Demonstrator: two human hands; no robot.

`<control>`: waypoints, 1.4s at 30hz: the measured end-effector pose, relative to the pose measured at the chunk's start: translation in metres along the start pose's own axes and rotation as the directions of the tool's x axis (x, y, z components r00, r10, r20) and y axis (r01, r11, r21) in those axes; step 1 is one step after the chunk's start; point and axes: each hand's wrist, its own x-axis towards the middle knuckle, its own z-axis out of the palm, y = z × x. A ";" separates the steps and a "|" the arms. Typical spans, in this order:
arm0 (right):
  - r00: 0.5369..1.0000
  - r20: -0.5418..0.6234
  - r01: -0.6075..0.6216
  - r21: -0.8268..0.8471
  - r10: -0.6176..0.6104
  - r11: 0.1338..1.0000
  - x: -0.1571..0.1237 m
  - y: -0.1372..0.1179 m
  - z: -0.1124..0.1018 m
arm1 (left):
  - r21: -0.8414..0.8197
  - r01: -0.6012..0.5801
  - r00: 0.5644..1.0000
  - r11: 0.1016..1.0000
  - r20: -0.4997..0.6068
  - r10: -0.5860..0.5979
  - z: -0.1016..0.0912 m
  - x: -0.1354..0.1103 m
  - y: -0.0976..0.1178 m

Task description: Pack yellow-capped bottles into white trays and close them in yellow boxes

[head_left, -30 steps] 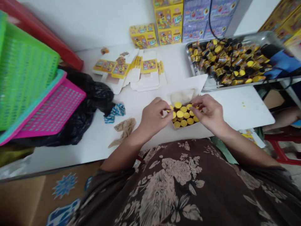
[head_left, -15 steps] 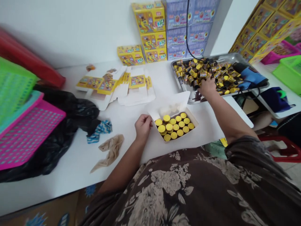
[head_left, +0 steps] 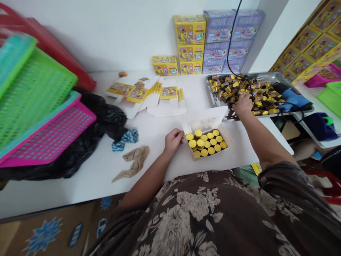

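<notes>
Left hand [head_left: 173, 139]: fingers curled closed, tips against the left wall of the open box [head_left: 213, 114] — they grip nothing that I can see.
Right hand [head_left: 243, 105]: behind the box and to its right, fingers bent down into the loose bottles [head_left: 266, 95]; if they pinch one I cannot tell — the hand's back hides them.
Metal tray [head_left: 231, 117]: holds that heap, just behind the box.
Packed bottles [head_left: 206, 142]: upright inside the box, yellow caps up.
Handling: probably light, stiff and smooth; they may roll, so pinch across the body under the cap.
</notes>
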 end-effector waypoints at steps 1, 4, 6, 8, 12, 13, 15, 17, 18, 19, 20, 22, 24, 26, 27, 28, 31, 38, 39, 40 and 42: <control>1.000 -0.012 -0.007 0.012 0.007 1.000 0.000 0.000 0.002 | 0.004 0.005 1.000 1.000 0.001 -0.005 0.000 0.001 0.000; 0.998 -0.033 -0.055 0.011 0.055 0.998 0.001 0.001 0.009 | 0.019 0.023 1.000 1.000 0.012 -0.023 0.001 0.001 0.000; 0.997 -0.015 -0.076 -0.005 0.076 0.997 0.004 0.001 0.011 | 0.031 0.031 0.999 0.999 0.022 -0.032 0.001 0.002 0.000; 0.998 0.023 -0.054 -0.020 0.054 0.998 0.005 0.001 0.010 | 0.043 0.035 0.999 0.998 0.027 -0.036 0.000 0.003 0.000; 0.997 0.073 0.022 -0.035 -0.019 0.999 0.000 -0.003 0.004 | 0.067 0.024 0.999 0.997 0.037 -0.027 -0.002 0.005 -0.002; 0.997 0.074 0.020 -0.039 -0.017 0.999 -0.001 -0.004 0.002 | 0.072 0.020 0.999 0.997 0.039 -0.023 -0.002 0.005 -0.002; 0.997 0.083 0.009 -0.059 -0.004 0.998 -0.004 -0.007 -0.001 | 0.081 0.015 0.999 0.997 0.042 -0.018 -0.003 0.005 -0.003; 0.993 0.115 0.022 -0.097 -0.010 0.995 -0.005 -0.010 -0.002 | 0.088 0.012 0.999 0.996 0.044 -0.016 -0.003 0.005 -0.003; 0.990 0.141 0.035 -0.113 -0.019 0.993 -0.006 -0.011 -0.003 | 0.090 0.011 0.999 0.996 0.045 -0.015 -0.004 0.006 -0.003; 0.985 0.168 0.048 -0.122 -0.027 0.991 -0.008 -0.013 -0.003 | 0.093 0.011 0.999 0.996 0.047 -0.015 -0.004 0.006 -0.002; 0.981 0.191 0.056 -0.123 -0.032 0.991 -0.010 -0.015 -0.003 | 0.094 0.012 0.999 0.995 0.049 -0.017 -0.004 0.006 -0.002; 0.974 0.222 0.064 -0.108 -0.039 0.992 -0.015 -0.019 -0.004 | 0.092 0.018 0.998 0.996 0.053 -0.023 -0.005 0.007 -0.001; 0.969 0.240 0.088 -0.093 -0.063 0.992 -0.020 -0.021 -0.004 | 0.082 0.023 0.998 0.996 0.053 -0.028 -0.005 0.007 0.001; 0.963 0.253 0.116 -0.079 -0.093 0.990 -0.024 -0.020 -0.004 | 0.064 0.027 0.998 0.998 0.048 -0.030 -0.007 0.006 0.004; 0.960 0.259 0.126 -0.070 -0.104 0.990 -0.026 -0.018 -0.005 | 0.053 0.027 0.999 0.998 0.042 -0.029 -0.008 0.005 0.005; 0.957 0.265 0.134 -0.057 -0.115 0.989 -0.028 -0.015 -0.006 | 0.041 0.025 0.999 0.999 0.032 -0.026 -0.009 0.004 0.007; 0.934 0.292 0.199 0.046 -0.204 0.979 -0.034 -0.007 -0.009 | 0.006 0.004 1.000 1.000 -0.012 -0.004 -0.012 0.002 0.015; 0.824 0.387 0.319 0.286 -0.413 0.904 -0.038 -0.003 -0.019 | -0.106 -0.182 0.967 0.978 -0.200 0.158 -0.016 -0.016 0.041; 0.825 0.387 0.308 0.302 -0.412 0.902 -0.037 -0.003 -0.020 | -0.092 -0.240 0.948 0.966 -0.239 0.213 -0.017 -0.022 0.045; 0.835 0.374 0.293 0.321 -0.405 0.901 -0.036 -0.002 -0.020 | -0.073 -0.305 0.922 0.950 -0.275 0.274 -0.017 -0.029 0.050; 0.873 0.310 0.256 0.366 -0.377 0.894 -0.035 0.001 -0.020 | -0.035 -0.426 0.869 0.904 -0.296 0.397 -0.017 -0.045 0.059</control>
